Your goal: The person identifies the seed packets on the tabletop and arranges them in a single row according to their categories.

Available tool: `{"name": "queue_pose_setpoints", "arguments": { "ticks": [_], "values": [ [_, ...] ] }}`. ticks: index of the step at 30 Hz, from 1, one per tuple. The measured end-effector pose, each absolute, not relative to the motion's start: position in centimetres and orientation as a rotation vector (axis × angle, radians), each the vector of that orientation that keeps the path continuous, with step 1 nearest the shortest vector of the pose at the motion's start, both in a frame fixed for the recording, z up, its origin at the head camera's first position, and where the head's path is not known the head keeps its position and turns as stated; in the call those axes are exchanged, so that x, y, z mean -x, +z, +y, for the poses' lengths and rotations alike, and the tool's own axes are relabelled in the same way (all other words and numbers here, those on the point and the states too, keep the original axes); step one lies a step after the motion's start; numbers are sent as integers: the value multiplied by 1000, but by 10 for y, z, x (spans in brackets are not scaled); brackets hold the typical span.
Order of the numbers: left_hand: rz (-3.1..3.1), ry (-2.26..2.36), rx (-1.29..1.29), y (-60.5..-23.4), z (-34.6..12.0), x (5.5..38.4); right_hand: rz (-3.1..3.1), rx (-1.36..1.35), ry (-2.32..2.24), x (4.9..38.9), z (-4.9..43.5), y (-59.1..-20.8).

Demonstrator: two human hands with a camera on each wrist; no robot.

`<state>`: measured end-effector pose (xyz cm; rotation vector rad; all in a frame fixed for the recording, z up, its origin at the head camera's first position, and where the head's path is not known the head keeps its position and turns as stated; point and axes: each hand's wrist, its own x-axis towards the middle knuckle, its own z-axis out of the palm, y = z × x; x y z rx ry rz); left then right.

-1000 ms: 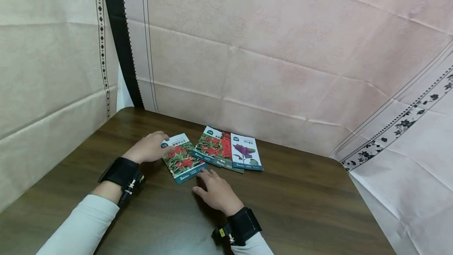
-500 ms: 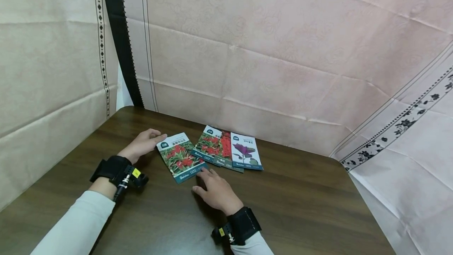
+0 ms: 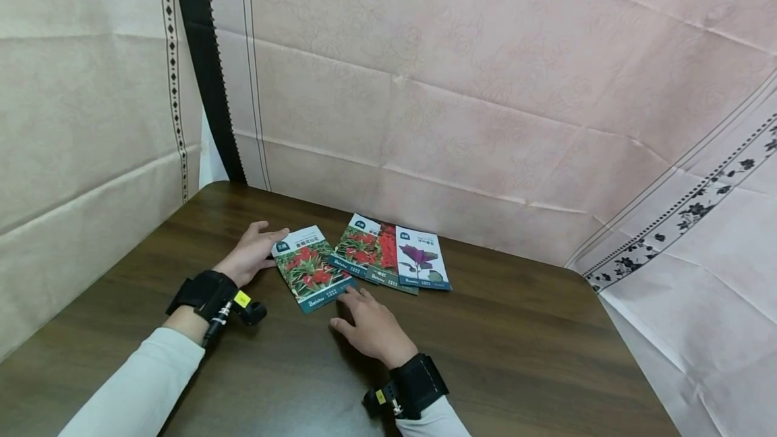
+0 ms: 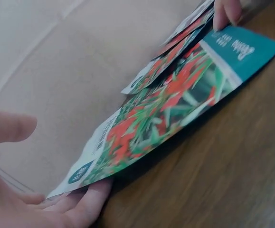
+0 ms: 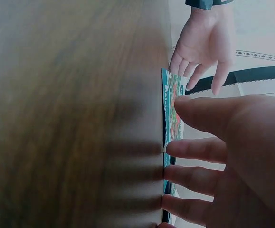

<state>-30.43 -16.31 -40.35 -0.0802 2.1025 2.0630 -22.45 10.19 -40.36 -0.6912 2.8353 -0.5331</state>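
Observation:
Flat on the wooden table lies a flower seed packet (image 3: pixel 311 268) with red blooms and a teal bottom band. My left hand (image 3: pixel 247 255) is at its upper left corner. In the left wrist view, its lower fingers (image 4: pixel 92 202) reach beneath the packet's edge, while the thumb (image 4: pixel 16 128) stands apart above it. My right hand (image 3: pixel 376 329) rests with extended fingertips at the teal band's lower right corner. To the right lie a similar red-flower packet (image 3: pixel 355 251), a mostly covered red one (image 3: pixel 388 258) and a white packet (image 3: pixel 423 259) with a purple flower, all overlapping.
The brown table (image 3: pixel 516 342) has its far edge just behind the packets. A pale patterned cloth (image 3: pixel 455 86) hangs behind, and another cloth (image 3: pixel 85 120) hangs on the left. Each wrist wears a black strap (image 3: pixel 419 386) with a small camera.
My left hand has slid off the top of the near packet to its upper left corner, fingers now under the edge. The packet's upper end shifted slightly left. My right hand has stayed put.

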Motion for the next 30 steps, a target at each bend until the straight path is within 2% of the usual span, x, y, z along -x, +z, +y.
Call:
{"name": "queue_pose_setpoints", "arguments": {
  "ticks": [9, 20, 30],
  "values": [
    [1900, 2211, 188, -407, -153, 307, 2837, 698, -530, 225, 102, -404],
    [1696, 2241, 9, -412, -132, 301, 2840, 714, -508, 226, 102, -404],
    [1557, 2264, -5, -413, -112, 296, 2843, 730, -516, 227, 103, -406]
  ]
}}
